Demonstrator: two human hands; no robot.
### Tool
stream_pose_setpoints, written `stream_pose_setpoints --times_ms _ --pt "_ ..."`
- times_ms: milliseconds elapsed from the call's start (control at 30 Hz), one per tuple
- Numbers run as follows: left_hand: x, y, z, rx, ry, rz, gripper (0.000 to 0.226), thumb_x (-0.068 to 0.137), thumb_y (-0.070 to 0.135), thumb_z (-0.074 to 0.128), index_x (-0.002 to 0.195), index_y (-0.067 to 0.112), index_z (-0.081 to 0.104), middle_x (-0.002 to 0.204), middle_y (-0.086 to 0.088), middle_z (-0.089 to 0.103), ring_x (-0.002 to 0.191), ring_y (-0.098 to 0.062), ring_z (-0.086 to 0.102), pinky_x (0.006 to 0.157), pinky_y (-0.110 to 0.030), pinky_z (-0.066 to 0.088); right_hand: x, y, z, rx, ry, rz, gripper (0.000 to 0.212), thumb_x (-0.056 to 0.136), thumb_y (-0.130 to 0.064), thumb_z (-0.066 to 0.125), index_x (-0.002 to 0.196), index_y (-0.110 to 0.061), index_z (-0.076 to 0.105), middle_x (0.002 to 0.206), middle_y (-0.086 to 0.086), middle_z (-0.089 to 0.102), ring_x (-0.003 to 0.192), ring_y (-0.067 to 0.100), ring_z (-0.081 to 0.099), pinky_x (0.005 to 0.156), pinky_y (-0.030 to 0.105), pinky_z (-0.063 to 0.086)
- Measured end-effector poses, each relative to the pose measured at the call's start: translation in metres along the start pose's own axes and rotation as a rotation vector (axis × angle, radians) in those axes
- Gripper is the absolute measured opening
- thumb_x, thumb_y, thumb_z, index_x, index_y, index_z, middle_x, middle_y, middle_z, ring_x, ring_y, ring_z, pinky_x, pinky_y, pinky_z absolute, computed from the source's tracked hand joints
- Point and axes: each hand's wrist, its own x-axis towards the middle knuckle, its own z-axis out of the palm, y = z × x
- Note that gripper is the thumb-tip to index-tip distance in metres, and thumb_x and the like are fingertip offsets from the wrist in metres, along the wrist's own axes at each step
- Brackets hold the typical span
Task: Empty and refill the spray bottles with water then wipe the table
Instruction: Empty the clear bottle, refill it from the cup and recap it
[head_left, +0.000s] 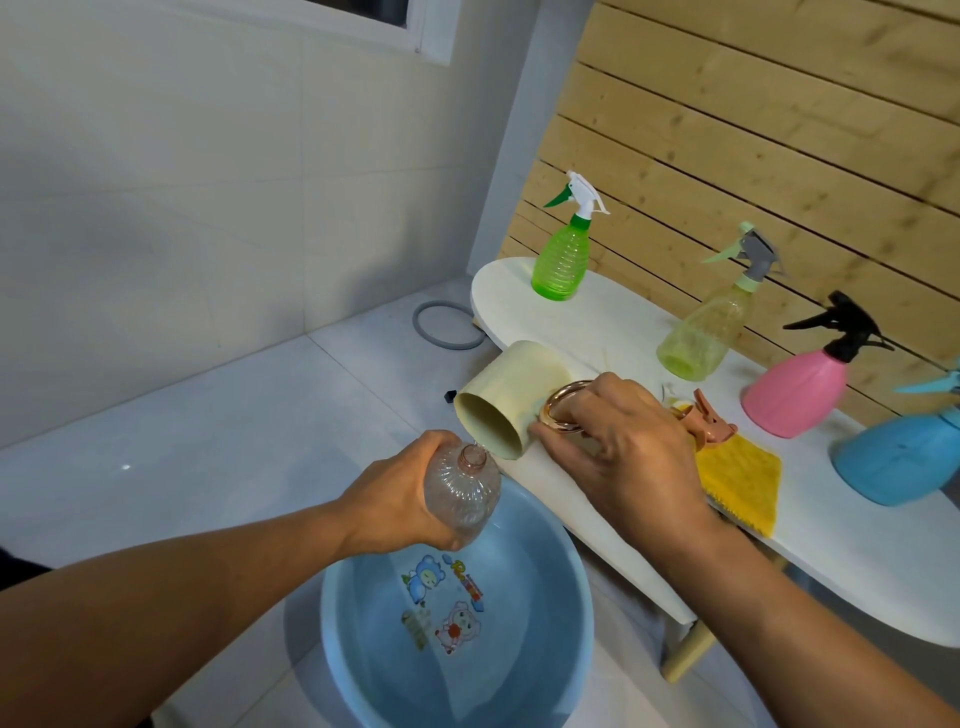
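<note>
A: Head view, one frame. Count of spray bottles?

B: Five. Four stand on the white table (613, 322) with trigger heads on: one green bottle (562, 260), one pale yellow-green bottle (701, 332), one pink bottle (795, 389), one blue bottle (904, 457) at the right edge, partly cut off. The fifth, a clear bottle (462, 493), has no head on and is held over the basin.

A: Hands?

B: Two. Left hand (400, 499) grips the clear bottle around its body, neck tilted up toward the cup. Right hand (623, 441) holds one cream cup (506, 397) with fingers through its rose-gold ring handle; the cup is tipped on its side, mouth at the bottle's neck. A thin trickle of water shows at the cup's lip.

A: Other items?

B: One blue basin (566, 582) on the floor below the bottle, water in it, cartoon stickers on the bottom. One yellow cloth (737, 483) lying on the table. One loose pink trigger head (709, 421) beside the cloth, partly hidden by the right hand. One grey ring (449, 326) on the floor past the table end.

A: Backdrop?

B: Wooden slat wall behind the table, tiled wall left.
</note>
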Motion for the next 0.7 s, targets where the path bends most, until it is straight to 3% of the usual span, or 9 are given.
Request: stream_pose_setpoints --times_ms 167,300,433,533,700 --pt "-0.001 0.000 0.000 -0.021 0.004 0.007 0.107 0.047 0.054 0.098 0.133 0.059 0.034 0.122 0.028 0.060 0.111 -0.002 0.063 0.088 -0.022 0.057 -0.001 0.001 0.004 0.007 -0.004 0.031 0.019 0.088 -0.035 0.079 0.085 -0.019 0.071 0.084 -0.006 0.062 0.078 0.019 0.060 0.056 0.035 0.049" --pt "-0.002 0.000 -0.001 -0.076 0.002 0.003 0.102 0.051 0.046 0.099 0.130 0.056 0.036 0.125 0.022 0.059 0.113 -0.007 0.064 0.094 -0.036 0.060 -0.001 0.012 0.022 0.223 -0.050 0.474 0.026 0.084 -0.048 0.076 0.072 -0.029 0.061 0.075 -0.010 0.060 0.072 0.005 0.056 0.056 0.031 0.042" --pt "-0.004 -0.006 -0.001 -0.114 -0.009 -0.004 0.102 0.055 0.038 0.101 0.132 0.051 0.036 0.126 0.021 0.058 0.115 -0.006 0.063 0.096 -0.034 0.059 -0.009 0.039 0.055 0.421 -0.149 0.834 0.038 0.082 -0.055 0.076 0.070 -0.022 0.061 0.061 -0.015 0.061 0.056 0.004 0.052 0.053 0.028 0.035" --pt "-0.004 -0.015 0.001 -0.124 -0.004 -0.020 0.102 0.053 0.037 0.101 0.132 0.050 0.038 0.125 0.019 0.059 0.114 -0.006 0.064 0.094 -0.032 0.060 -0.019 0.056 0.088 0.516 -0.223 0.994 0.042 0.081 -0.051 0.080 0.068 -0.016 0.061 0.052 -0.011 0.055 0.053 0.011 0.047 0.054 0.032 0.039" --pt "-0.001 -0.025 0.005 -0.125 0.038 -0.046 0.101 0.048 0.037 0.097 0.127 0.059 0.037 0.119 0.030 0.058 0.110 -0.002 0.064 0.089 -0.026 0.059 -0.050 0.072 0.145 0.537 -0.441 1.111 0.043 0.087 -0.040 0.075 0.059 -0.016 0.054 0.057 0.000 0.054 0.056 0.019 0.046 0.060 0.034 0.041"
